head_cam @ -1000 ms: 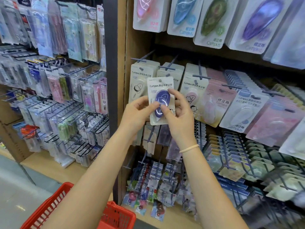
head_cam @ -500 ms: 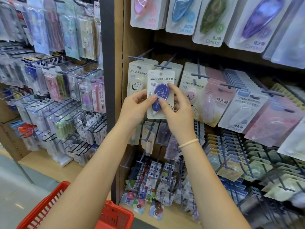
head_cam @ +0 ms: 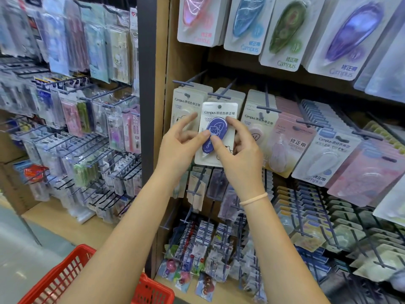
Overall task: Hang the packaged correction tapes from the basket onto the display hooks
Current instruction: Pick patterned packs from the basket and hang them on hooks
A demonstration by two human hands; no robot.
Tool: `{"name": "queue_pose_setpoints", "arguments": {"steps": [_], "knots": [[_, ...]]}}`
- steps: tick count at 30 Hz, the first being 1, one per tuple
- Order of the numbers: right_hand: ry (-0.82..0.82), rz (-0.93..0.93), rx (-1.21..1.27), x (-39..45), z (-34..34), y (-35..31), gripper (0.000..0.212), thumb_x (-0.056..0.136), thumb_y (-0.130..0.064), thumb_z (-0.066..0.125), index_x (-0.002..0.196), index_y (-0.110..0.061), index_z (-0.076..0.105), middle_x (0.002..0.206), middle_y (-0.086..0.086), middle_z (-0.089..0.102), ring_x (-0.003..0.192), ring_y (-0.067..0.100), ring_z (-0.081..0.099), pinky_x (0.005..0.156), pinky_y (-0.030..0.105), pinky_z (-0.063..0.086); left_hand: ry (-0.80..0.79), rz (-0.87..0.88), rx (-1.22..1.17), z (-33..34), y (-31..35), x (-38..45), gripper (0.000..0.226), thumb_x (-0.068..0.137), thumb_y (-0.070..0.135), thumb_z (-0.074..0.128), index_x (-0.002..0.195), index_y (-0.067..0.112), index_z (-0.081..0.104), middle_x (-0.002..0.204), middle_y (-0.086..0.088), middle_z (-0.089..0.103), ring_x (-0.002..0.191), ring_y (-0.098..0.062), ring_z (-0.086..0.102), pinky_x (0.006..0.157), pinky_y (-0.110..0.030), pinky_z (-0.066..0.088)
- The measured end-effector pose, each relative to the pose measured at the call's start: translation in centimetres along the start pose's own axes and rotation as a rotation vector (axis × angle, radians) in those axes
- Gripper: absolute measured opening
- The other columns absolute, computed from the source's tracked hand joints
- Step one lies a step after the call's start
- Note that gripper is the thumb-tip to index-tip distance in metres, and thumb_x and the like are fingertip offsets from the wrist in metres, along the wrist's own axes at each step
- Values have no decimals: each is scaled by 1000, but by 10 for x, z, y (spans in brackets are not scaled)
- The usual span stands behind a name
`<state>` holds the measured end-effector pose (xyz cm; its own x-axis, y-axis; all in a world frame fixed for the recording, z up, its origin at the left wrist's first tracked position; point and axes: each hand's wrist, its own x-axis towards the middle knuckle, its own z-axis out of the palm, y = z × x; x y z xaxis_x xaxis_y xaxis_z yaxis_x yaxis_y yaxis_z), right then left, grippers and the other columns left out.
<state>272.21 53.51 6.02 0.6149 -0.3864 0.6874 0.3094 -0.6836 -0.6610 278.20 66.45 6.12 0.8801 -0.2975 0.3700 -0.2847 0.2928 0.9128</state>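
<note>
**Red basket below, purple-tape card held at the hook row**

Red plastic mesh forms the basket [head_cam: 65,279] at the bottom edge of the view, nearest the camera, below both forearms. Its contents are not visible.

Above it, both hands hold one packaged correction tape [head_cam: 217,133] in front of the wooden display bay.

- Left hand [head_cam: 178,148]: thumb tip pressed on the blister front near its lower left; index finger extended and slightly raised toward the card's left edge; remaining fingers curled behind or beside the card. It pinches the pack.
- Right hand [head_cam: 240,150]: thumb on the lower part of the blister, fingers curled round the card's right edge. It grips the pack. A pale band [head_cam: 254,198] sits on the wrist.

Package description: a white, rounded-corner card held upright, with a round hang hole at top centre. "Campus" and Chinese characters are printed below the hole, with "GOOD TIME" in small type. A purple oval dispenser with a pale cartoon figure sits diagonally under a clear blister, white tip pointing down-left.

The card's hang hole lies just below the tip of a grey display hook [head_cam: 221,94]. Whether the hole is on the hook cannot be told.

Behind it hang matching white cards [head_cam: 186,106]; pink cards [head_cam: 285,137] hang to the right. Larger packs [head_cam: 282,31] occupy the row above.
</note>
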Motion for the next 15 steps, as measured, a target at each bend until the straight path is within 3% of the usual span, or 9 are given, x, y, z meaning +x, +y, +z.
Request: {"name": "queue_pose_setpoints", "arguments": {"steps": [3,5,9,11,13,15], "knots": [[22,-2,-3,-2,0,0,49,92,-36,68,138,-20,58,118,2,70,97,11,60,90,43,56,14,119,71,2,-7,-5,40,99,17,67,136,30,57,91,-1,76,90,-4,72,79,-16,54],[23,-5,-19,-1,1,6,47,94,-33,66,139,-21,57,119,2,70,95,12,60,90,42,56,11,151,170,2,-15,-2,36,102,21,63,137,30,60,90,-1,73,81,-3,68,72,-16,52],[-49,20,-95,7,6,29,51,98,-34,60,147,-31,45,135,-5,62,93,7,48,92,44,53,-76,99,313,3,-41,16,49,104,29,58,149,43,44,88,-18,65,70,-22,61,70,-37,58],[-89,19,-151,11,8,38,55,100,-35,58,150,-36,37,138,-8,60,90,7,48,87,42,55,-107,102,349,6,-48,24,56,105,26,57,154,43,37,87,-12,65,77,-32,63,72,-43,58],[-89,12,-211,16,10,43,57,101,-35,57,153,-35,33,116,-8,65,80,6,49,71,32,49,-108,117,359,10,-52,33,58,105,24,56,157,40,35,91,6,65,74,-23,61,69,-32,56],[-68,5,-263,19,12,46,58,101,-35,57,154,-33,33,93,-9,56,71,6,48,63,26,39,-102,121,375,13,-55,40,58,106,24,55,157,40,34,92,13,64,72,-17,56,65,-24,51]]}}
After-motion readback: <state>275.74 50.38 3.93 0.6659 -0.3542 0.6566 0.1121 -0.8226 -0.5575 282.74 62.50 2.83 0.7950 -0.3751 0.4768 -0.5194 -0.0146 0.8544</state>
